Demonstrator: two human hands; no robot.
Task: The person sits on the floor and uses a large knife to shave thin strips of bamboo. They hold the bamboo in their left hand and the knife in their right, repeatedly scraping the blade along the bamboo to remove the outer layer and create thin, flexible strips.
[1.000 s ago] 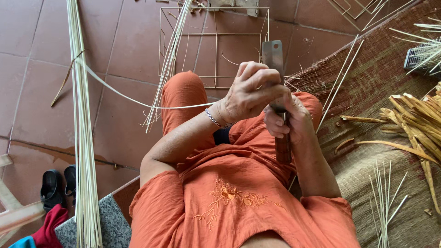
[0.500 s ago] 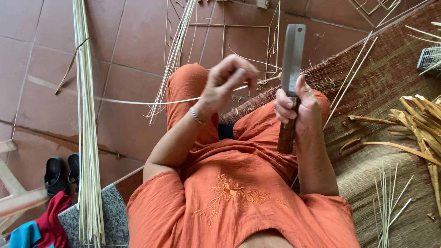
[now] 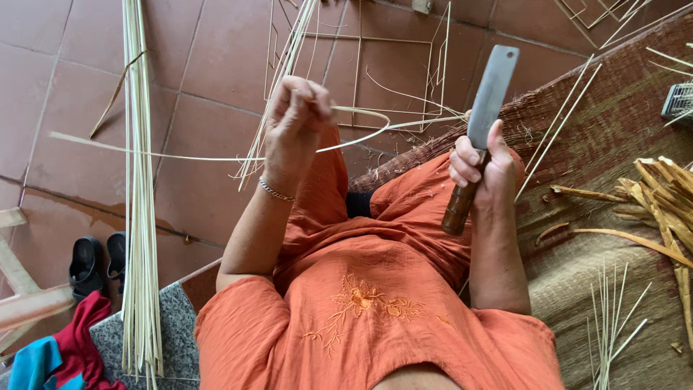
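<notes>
Not much in the way of containers tbh. Only one is a grey wire basket [image 3: 678, 100] at 3 o'clock, cut off by the frame edge, can't see what's in it.

Left hand [image 3: 294, 123] is up at 11 o'clock, fingers pinched tight on a thin pale bamboo strip [image 3: 216, 157]. Strip loops round by the fingertips and trails off toward 9 o'clock, its other end runs toward the right hand. Right hand [image 3: 482, 167] sits at 1 o'clock, fist clenched round the dark wooden handle of a cleaver-type knife [image 3: 485, 108], blade standing upright w/ the flat grey face showing. Strip and blade look apart, but where the strip ends by the right hand is hard to make out.

Other stuff: long bundle of pale splints [image 3: 141, 217] running 12 to 7 o'clock over the tile floor [image 3: 65, 79], woven mat [image 3: 613, 238] at 3-5 o'clock w/ brown bamboo offcuts [image 3: 660, 195] on it, black sandals [image 3: 94, 263] at 8 o'clock. Legs mostly hidden under the orange clothes [image 3: 375, 303]. Square frame of sticks [image 3: 375, 72] at 12 o'clock, top cut off.
</notes>
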